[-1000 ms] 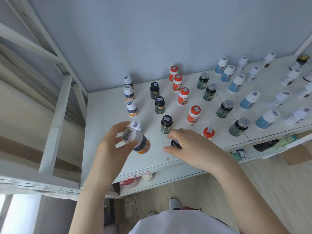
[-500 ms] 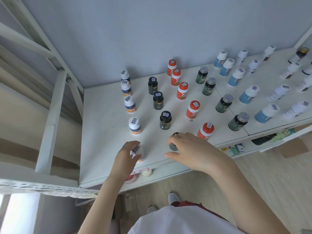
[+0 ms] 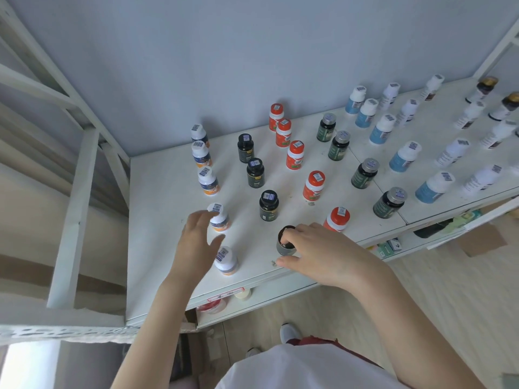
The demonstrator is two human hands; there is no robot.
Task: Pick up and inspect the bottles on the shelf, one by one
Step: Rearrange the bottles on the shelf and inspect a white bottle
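Rows of small bottles stand on the white shelf (image 3: 163,209). A white bottle with an orange and blue label (image 3: 227,261) stands at the front left, free of my hand. My left hand (image 3: 196,242) hovers just left of it, fingers spread, holding nothing, its fingertips near another white bottle (image 3: 219,217). My right hand (image 3: 317,254) is closed around a black bottle (image 3: 286,242) at the shelf's front edge; fingers cover most of it. A red-capped bottle (image 3: 337,220) stands right behind that hand.
Behind stand columns of black bottles (image 3: 269,204), red ones (image 3: 314,186), dark green ones (image 3: 389,202), blue-labelled ones (image 3: 434,187) and white ones (image 3: 481,178). White frame bars (image 3: 75,209) rise at the left. A lower shelf (image 3: 252,300) holds small items.
My left hand set the white orange-labelled bottle down at the shelf's front left and let go, fingers now spread. My right hand stayed on the black bottle.
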